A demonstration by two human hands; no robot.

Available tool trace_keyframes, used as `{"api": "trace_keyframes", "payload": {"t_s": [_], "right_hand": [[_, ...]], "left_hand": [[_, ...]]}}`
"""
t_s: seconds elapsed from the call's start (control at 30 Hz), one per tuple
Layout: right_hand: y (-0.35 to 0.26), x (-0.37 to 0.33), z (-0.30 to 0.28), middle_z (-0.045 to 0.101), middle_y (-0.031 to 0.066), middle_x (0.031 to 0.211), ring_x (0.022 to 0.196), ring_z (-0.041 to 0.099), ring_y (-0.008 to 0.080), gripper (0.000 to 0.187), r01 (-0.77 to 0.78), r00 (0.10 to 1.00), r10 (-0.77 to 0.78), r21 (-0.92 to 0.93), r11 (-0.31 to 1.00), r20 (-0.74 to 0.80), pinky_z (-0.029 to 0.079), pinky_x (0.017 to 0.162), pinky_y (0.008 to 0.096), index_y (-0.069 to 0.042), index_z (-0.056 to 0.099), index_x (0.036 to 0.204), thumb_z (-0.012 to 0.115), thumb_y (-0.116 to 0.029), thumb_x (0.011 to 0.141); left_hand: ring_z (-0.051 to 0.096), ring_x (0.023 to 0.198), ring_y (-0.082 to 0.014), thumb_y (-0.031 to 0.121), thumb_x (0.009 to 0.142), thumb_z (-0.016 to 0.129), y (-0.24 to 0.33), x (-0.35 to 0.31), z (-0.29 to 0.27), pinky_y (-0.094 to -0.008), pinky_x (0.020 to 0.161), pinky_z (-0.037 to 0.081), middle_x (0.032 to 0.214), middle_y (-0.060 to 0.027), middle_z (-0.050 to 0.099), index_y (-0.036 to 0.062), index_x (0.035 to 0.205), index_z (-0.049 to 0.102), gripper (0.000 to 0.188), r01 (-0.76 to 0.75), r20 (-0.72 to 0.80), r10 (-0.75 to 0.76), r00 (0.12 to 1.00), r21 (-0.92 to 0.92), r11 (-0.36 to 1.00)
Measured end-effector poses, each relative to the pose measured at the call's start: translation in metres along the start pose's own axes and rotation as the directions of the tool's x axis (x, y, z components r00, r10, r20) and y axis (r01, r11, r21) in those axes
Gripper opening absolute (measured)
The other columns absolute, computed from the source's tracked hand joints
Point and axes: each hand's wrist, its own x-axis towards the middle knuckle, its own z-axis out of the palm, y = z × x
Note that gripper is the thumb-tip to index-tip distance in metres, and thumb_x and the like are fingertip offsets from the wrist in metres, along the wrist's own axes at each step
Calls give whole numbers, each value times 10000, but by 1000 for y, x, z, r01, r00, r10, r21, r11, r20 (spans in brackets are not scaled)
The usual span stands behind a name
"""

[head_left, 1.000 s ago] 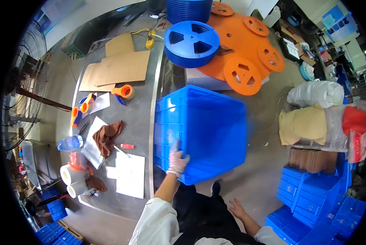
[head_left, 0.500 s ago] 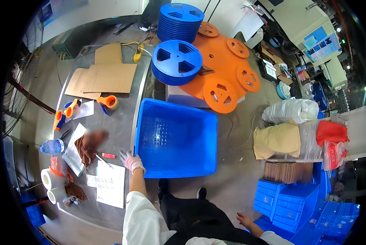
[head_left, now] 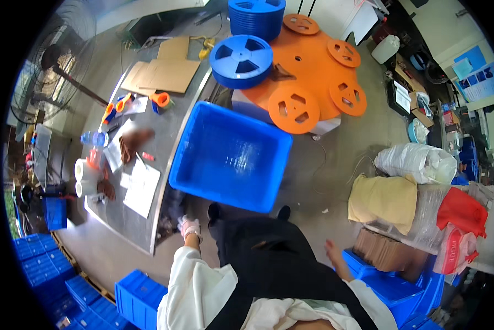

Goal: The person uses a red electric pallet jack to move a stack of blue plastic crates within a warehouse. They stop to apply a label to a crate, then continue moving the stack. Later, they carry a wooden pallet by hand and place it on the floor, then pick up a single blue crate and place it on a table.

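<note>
My left hand [head_left: 189,226], in a pale glove with pinkish fingers, hangs beside the near end of the metal table [head_left: 167,118]. Its fingers are loosely apart and nothing shows in them. In front of me is a large blue plastic bin [head_left: 225,159], tilted against the table's right edge; my left hand is apart from its near left corner. My bare right hand [head_left: 331,252] hangs low at my right side, fingers apart and slightly blurred, holding nothing. The nearest things to it are blue crates [head_left: 381,283] and a stack of brown cardboard [head_left: 387,250].
Blue reels [head_left: 241,58] are stacked on and behind a large orange disc [head_left: 296,60] bearing smaller orange reels. Cardboard sheets [head_left: 170,76], tape dispensers [head_left: 160,100], papers [head_left: 142,187] and white rolls [head_left: 85,179] lie on the table. Sacks [head_left: 384,201] stand right; a fan [head_left: 51,58] stands left.
My left hand has left the table top beside the bin and dropped back toward me. My right hand is slightly higher in view. The view has turned and shifted, and the bin appears rotated.
</note>
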Motion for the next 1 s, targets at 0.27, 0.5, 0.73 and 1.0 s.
{"api": "trace_keyframes", "payload": {"t_s": [0.27, 0.5, 0.73, 1.0], "right_hand": [[-124, 130, -130, 548, -24, 923, 782, 504, 79, 356, 181, 982, -170, 158, 971, -81, 432, 654, 262, -123, 522, 1238, 547, -307, 935], [-267, 125, -39, 611, 115, 1175, 1055, 589, 216, 397, 508, 793, -388, -158, 847, 470, 475, 875, 343, -127, 532, 1257, 565, -312, 907], [-352, 168, -89, 612, 137, 1191, 1069, 602, 268, 439, 700, 658, -310, -406, 588, 686, 480, 883, 363, -95, 530, 1268, 584, -311, 890], [-371, 324, -148, 655, 73, 1014, 892, 606, 169, 387, 203, 966, -89, -499, 842, 243, 494, 782, 312, -59, 579, 1198, 621, -274, 879]], "left_hand": [[570, 1098, -269, 273, 888, 563, 17, -124, 34, -345, 942, 429, 1191, -136, 607, 42, 1232, 559, 415, -207, 485, 313, 816, -261, 943], [555, 1140, -283, 269, 878, 558, 28, -124, 56, -360, 977, 413, 1205, -158, 601, 54, 1229, 566, 411, 36, 298, 120, 947, -469, 883], [587, 1086, -292, 254, 876, 569, 85, -106, 126, -366, 948, 437, 1164, -156, 622, 68, 1213, 581, 385, 178, 322, 63, 945, -664, 726], [596, 1050, -267, 254, 894, 554, 157, -88, 45, -346, 905, 454, 1140, -157, 629, 70, 1219, 568, 373, 51, 245, 151, 958, -659, 750]]}}
